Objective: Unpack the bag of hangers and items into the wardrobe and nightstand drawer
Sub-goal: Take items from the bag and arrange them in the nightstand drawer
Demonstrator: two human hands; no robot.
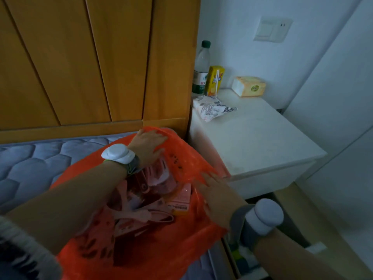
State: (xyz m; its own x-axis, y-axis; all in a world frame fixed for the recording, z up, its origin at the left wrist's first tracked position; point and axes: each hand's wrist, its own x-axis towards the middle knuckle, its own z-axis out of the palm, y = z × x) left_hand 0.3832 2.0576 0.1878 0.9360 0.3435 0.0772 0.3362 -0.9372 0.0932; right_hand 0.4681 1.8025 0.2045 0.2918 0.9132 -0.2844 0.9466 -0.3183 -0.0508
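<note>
An orange plastic bag [187,164] lies open on the blue quilted mattress [36,158]. Inside it I see pale pink hangers [139,215] and a small pink box [181,199] with other packets. My left hand [148,143] grips the bag's far rim, fingers curled over the plastic. My right hand [217,190] lies with straight fingers against the bag's right rim, spreading it. The white nightstand [256,142] stands just right of the bag, and its drawer [238,259] shows open below my right wrist. The wooden wardrobe [80,57] rises behind the bed.
On the nightstand stand a water bottle [200,67], a yellow drink carton [215,80], a tissue pack [249,86] and a white printed packet [212,108]. White walls close in behind and to the right. A light switch [272,29] is on the wall.
</note>
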